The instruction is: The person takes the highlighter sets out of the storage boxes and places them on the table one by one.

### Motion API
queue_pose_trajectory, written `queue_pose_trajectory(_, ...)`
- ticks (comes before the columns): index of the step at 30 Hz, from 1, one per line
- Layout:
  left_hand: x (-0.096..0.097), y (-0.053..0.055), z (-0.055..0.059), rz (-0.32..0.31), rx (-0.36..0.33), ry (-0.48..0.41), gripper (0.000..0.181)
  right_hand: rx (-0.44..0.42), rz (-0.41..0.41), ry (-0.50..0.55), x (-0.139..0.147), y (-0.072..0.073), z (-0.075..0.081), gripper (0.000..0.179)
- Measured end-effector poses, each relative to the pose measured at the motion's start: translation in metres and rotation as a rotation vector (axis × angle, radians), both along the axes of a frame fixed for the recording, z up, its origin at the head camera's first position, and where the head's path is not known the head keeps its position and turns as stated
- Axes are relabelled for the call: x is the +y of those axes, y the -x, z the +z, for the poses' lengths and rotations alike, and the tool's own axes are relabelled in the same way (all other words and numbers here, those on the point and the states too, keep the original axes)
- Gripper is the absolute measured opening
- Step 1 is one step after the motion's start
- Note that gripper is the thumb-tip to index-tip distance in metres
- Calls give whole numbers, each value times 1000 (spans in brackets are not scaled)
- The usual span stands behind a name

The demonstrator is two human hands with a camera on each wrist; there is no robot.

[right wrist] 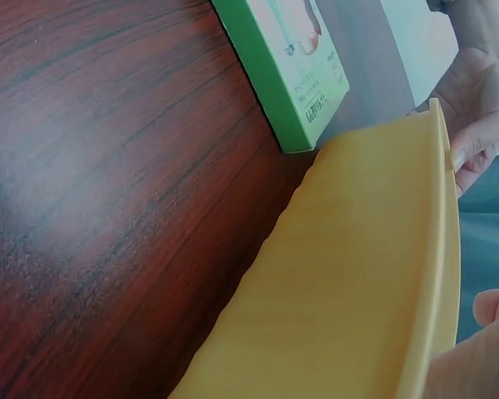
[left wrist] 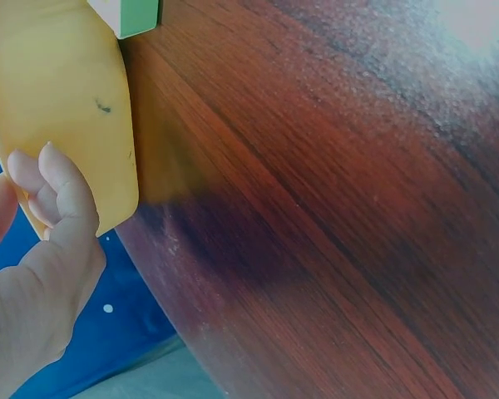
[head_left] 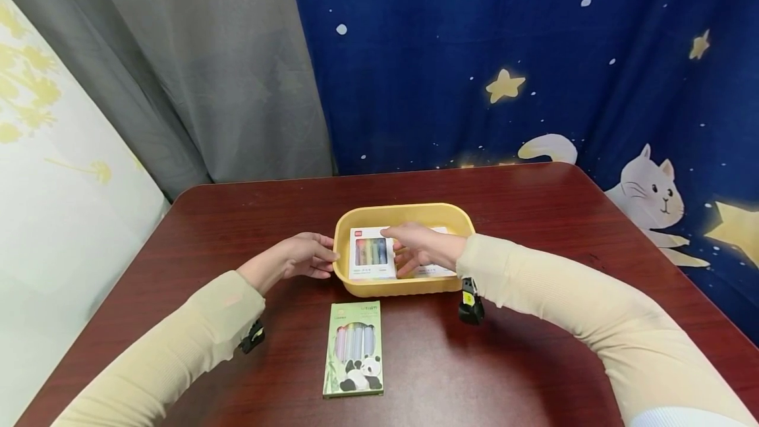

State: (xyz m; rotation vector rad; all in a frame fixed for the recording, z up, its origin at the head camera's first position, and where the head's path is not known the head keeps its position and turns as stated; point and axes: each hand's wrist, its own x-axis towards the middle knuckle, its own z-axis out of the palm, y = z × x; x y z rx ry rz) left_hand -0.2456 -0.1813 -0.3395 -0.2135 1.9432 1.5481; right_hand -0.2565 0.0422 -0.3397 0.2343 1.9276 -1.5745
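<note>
The table (head_left: 273, 209) has a dark red-brown top with wood grain and rounded far corners. Behind it hang two curtains: a plain grey curtain (head_left: 231, 71) on the left and a blue curtain (head_left: 415, 84) on the right. The blue one is printed with white dots, yellow stars (head_left: 505, 86) and a white cat (head_left: 651, 196). At far left is a white surface (head_left: 65, 223) with yellow flowers (head_left: 35, 78). A bright reflection (left wrist: 478, 21) shines on the tabletop.
</note>
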Motion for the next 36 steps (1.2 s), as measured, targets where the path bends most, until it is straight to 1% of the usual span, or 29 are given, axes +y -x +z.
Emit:
queue_pose_trajectory(7, 1, 0, 0, 2, 1, 2, 43, 0, -17, -28, -2, 3, -3, 55)
queue_pose_trajectory(12, 1, 0, 0, 7, 2, 4, 44, 0, -10, -42, -1, 4, -3, 53)
queue_pose_trajectory(15, 1, 0, 1, 6, 1, 4, 44, 1, -10, -36, -1, 5, -2, 54)
queue_pose_trajectory(23, 2, 0, 1, 1, 9, 11, 45, 3, -34, 23, 0, 3, -2, 56)
queue_pose_trajectory(30, 2, 0, 0, 1, 14, 12, 46, -16, -60, 18, -1, 2, -6, 55)
queue_pose_trajectory(36, 2, 0, 2, 5, 7, 13, 46, -26, -80, 0, -3, 3, -4, 54)
